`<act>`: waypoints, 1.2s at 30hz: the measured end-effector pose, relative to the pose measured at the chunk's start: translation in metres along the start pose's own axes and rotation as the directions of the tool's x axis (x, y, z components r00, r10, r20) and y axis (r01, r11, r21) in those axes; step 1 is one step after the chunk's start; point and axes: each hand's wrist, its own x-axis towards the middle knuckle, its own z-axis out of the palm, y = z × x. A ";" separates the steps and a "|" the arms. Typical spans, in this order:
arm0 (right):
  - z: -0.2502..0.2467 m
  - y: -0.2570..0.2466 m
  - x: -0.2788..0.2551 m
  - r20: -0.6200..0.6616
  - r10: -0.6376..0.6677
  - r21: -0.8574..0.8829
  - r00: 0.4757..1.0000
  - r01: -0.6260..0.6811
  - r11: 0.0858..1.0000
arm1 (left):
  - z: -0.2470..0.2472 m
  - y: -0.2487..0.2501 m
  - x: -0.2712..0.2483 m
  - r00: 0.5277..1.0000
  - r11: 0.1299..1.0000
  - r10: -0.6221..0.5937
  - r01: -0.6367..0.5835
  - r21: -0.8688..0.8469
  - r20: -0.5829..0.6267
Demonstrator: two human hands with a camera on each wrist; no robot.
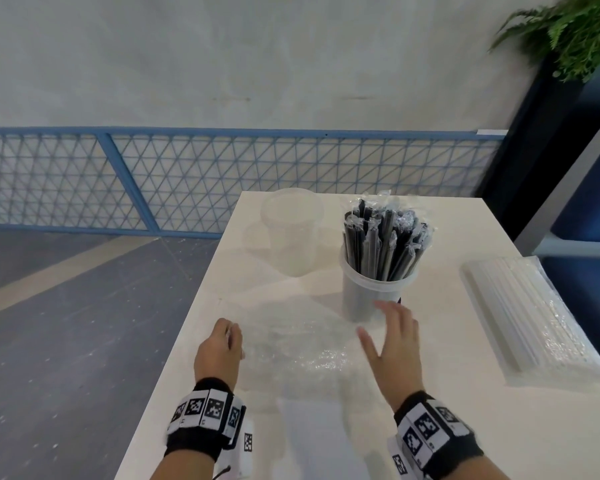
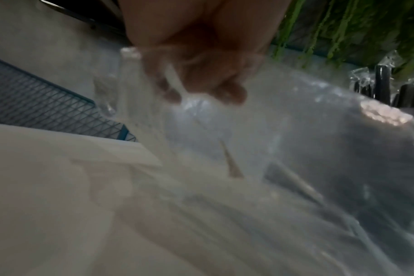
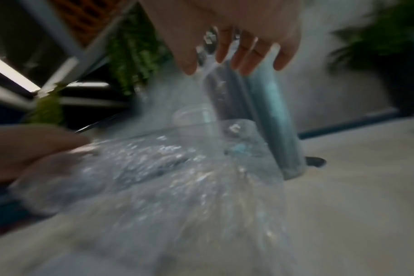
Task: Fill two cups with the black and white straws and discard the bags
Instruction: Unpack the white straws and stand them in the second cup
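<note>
A clear cup [image 1: 374, 292] on the white table [image 1: 447, 403] holds several wrapped black straws [image 1: 383, 237]. An empty clear cup [image 1: 291, 233] stands to its left, farther back. An empty clear bag [image 1: 291, 344] lies between my hands. My left hand [image 1: 222, 348] pinches the bag's left edge with curled fingers [image 2: 201, 84]. My right hand [image 1: 392, 337] hovers with straight spread fingers [image 3: 246, 56] just in front of the straw-filled cup [image 3: 267, 119], above the bag [image 3: 165, 177]. A sealed bag of white straws [image 1: 523, 317] lies at the table's right edge.
A blue mesh fence [image 1: 187, 181] runs behind the table, with grey floor to the left. A potted fern [image 1: 575, 29] on a dark stand sits at the back right. A small dark object [image 3: 316, 161] peeks out beside the filled cup's base.
</note>
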 end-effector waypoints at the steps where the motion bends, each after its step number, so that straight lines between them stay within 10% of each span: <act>1: 0.005 -0.003 -0.006 0.081 -0.129 -0.090 0.988 0.136 0.987 | 0.000 -0.002 0.002 1.000 1.000 -0.006 0.006 -0.009 0.019; 4: 0.025 -0.004 -0.020 0.486 -0.058 -0.352 0.872 0.256 0.900 | 0.004 -0.006 0.006 0.995 1.000 -0.018 0.019 -0.015 0.093; 16: 0.062 0.005 -0.028 0.872 0.227 -0.397 0.435 0.354 0.847 | 0.018 0.009 0.043 0.987 0.925 -0.127 0.084 0.372 0.093; 23: 0.065 0.006 -0.016 0.864 0.340 -0.458 0.372 0.301 0.836 | 0.005 -0.023 0.044 0.988 0.884 -0.141 0.156 0.441 -0.065; 26: 0.068 0.005 -0.012 0.855 0.356 -0.475 0.377 0.293 0.830 | 0.018 -0.009 0.028 0.986 0.764 0.145 -0.164 0.624 0.081; 28: 0.068 0.003 -0.012 0.860 0.351 -0.466 0.370 0.286 0.837 | 0.032 -0.004 0.008 0.873 0.644 0.293 -0.482 0.594 0.390; 32: 0.068 0.004 -0.014 0.851 0.360 -0.471 0.382 0.251 0.846 | 0.046 -0.020 -0.010 0.747 0.702 -0.107 -0.410 0.582 0.656; 36: 0.063 0.012 -0.009 0.853 0.366 -0.460 0.372 0.206 0.864 | 0.035 -0.028 -0.001 0.676 0.701 -0.219 -0.393 0.596 0.704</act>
